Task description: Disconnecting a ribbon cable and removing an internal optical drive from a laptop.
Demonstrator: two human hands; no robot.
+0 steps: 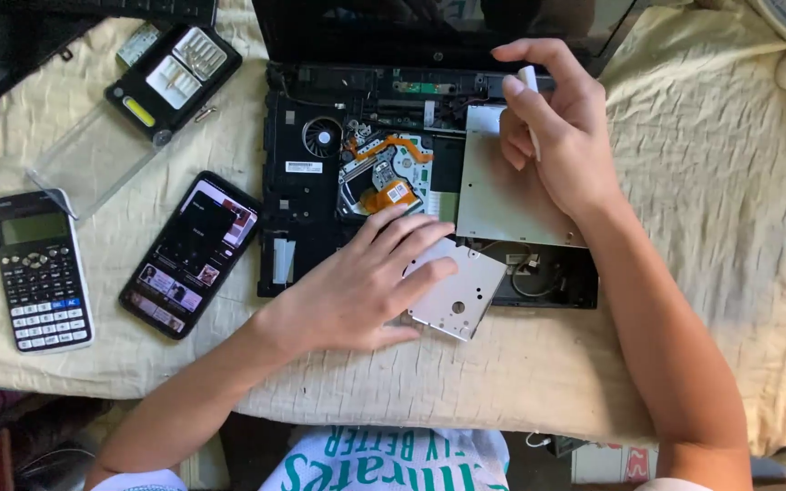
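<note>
two hands inside an opened laptop

we see the left hand (370,286) lying flat, fingers together, pressing on a small silver bracket plate (458,293) at the front edge of the stripped laptop chassis (288,195), probably to keep the loose plate from sliding; the right hand (561,145) hovers over the silver drive tray (502,191), thumb and fingers pinched shut on a thin white tool (529,80), held like a pen, seemingly for fine work near the hinge; the tool's tip is hidden by the fingers, so we cannot tell its kind; the fan (322,138) and orange ribbon cable (393,145) lie exposed; on the cloth to the left rest a phone (191,255), a calculator (40,271) and an open bit case (175,77), within reach; the laptop screen (438,23) is cut off at the top.
</note>
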